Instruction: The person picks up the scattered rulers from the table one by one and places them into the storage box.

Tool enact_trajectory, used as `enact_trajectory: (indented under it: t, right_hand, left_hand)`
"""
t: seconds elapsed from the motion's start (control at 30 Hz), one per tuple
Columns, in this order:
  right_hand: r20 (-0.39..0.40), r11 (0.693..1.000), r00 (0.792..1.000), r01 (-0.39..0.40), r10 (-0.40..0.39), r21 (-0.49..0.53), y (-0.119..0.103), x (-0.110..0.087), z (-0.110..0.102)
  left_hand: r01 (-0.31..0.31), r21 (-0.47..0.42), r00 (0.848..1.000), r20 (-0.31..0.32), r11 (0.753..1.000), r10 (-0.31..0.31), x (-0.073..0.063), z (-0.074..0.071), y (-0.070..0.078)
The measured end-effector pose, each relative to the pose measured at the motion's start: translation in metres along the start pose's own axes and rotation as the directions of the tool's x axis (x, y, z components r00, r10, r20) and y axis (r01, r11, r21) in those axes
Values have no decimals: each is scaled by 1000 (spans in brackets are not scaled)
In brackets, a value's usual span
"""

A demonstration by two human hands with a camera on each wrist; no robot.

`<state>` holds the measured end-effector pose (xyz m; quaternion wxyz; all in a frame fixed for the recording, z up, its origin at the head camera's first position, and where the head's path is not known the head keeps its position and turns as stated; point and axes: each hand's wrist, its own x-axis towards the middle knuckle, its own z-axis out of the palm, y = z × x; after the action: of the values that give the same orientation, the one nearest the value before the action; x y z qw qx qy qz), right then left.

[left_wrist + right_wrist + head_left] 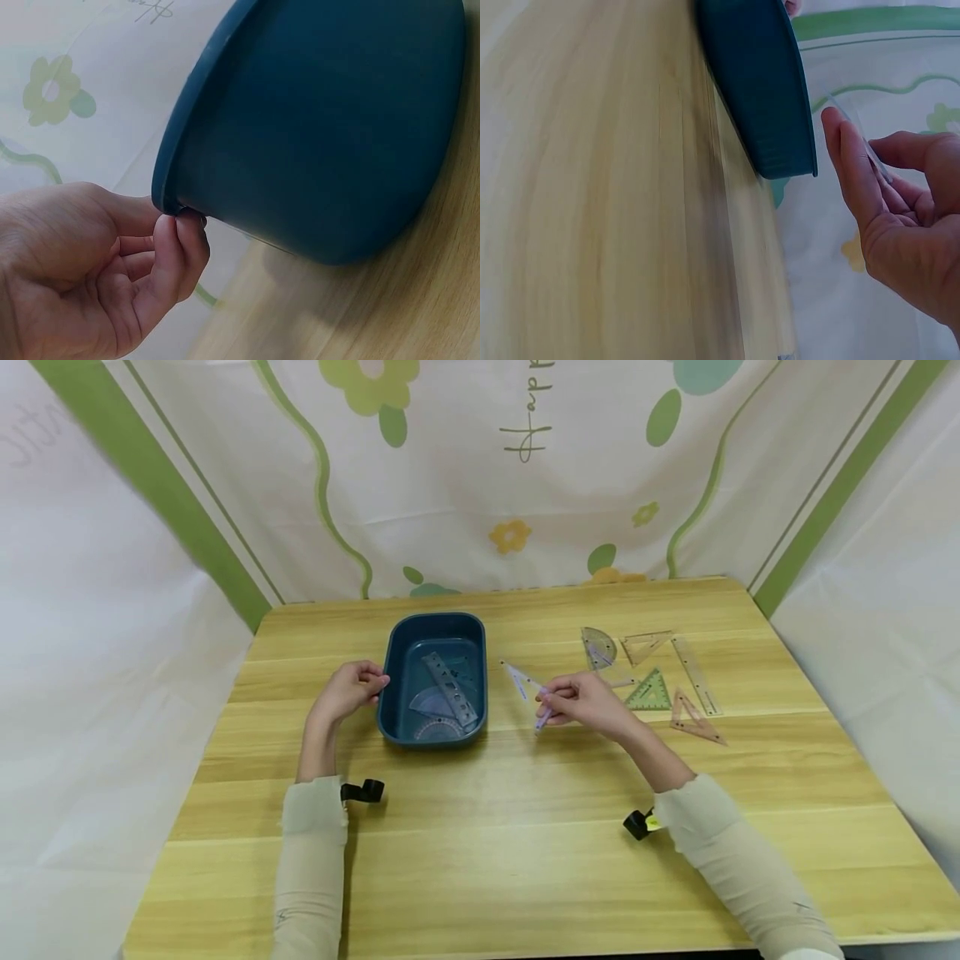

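My left hand [348,695] pinches the left rim of a dark blue plastic bin [322,135] between thumb and fingers. Inside the bin lie a clear ruler [448,692], a purplish protractor [426,700] and another clear protractor [438,728], partly overlapping. To the right of the bin, my right hand [588,700] holds a clear, purple-tinted set square [528,680] between thumb and fingers, its pointed end towards the bin. In the right wrist view that set square shows as a thin edge between the fingers, beside the bin's rim.
Right of the right hand lie a grey protractor [600,647], an orange set square [643,647], a green set square [649,692], a clear ruler [696,677] and a second orange set square [693,725]. A printed cloth [450,510] hangs behind the wooden table [495,860].
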<state>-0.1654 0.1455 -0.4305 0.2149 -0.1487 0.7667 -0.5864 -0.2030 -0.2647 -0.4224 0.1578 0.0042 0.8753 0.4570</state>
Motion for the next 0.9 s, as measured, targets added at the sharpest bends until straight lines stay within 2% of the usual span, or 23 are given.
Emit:
enact_trajectory:
  t: [0.3,0.6,0.9]
  right_hand:
    - [0,999,1000,-1,1,47,-8,14,13]
    - [-68,995,998,-11,17,97,-15,29,27]
    - [-90,990,995,-31,43,134,-24,43,38]
  left_hand:
    - [2,6,1000,0,1000,-2,0,0,1]
    - [-3,8,1000,-4,1000,3,0,0,0]
    - [-4,12,1000,-4,1000,4,1,0,0]
